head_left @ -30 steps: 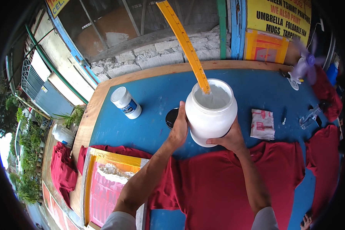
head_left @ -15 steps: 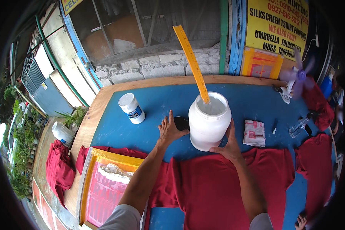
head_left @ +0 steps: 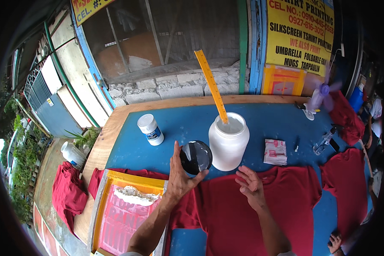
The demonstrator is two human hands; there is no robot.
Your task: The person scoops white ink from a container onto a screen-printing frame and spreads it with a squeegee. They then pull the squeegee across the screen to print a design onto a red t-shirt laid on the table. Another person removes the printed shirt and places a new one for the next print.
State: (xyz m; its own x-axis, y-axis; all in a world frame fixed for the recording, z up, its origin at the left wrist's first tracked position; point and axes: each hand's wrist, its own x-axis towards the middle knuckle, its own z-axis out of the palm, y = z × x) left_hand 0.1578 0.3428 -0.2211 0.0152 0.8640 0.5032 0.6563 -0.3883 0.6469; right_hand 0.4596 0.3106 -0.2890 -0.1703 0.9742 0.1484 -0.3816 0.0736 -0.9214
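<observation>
Wooden edge [head_left: 170, 103] sits well behind the white jar [head_left: 228, 147]; I see bare blue tabletop [head_left: 179, 123] between them, plus room toward the white bottle [head_left: 150, 130]. Near side is tight: red shirt [head_left: 256, 213] by the jar's base. Left hand [head_left: 181, 181] grasps the black lid [head_left: 196, 158] by its rim, just left of the jar. Right hand [head_left: 252, 187] is empty, fingers loosely curled. Versus half a second ago: lid's off the tabletop, right hand's farther from the jar.

Lid [head_left: 196, 157] in left hand [head_left: 180, 179], jar [head_left: 228, 147] released
</observation>
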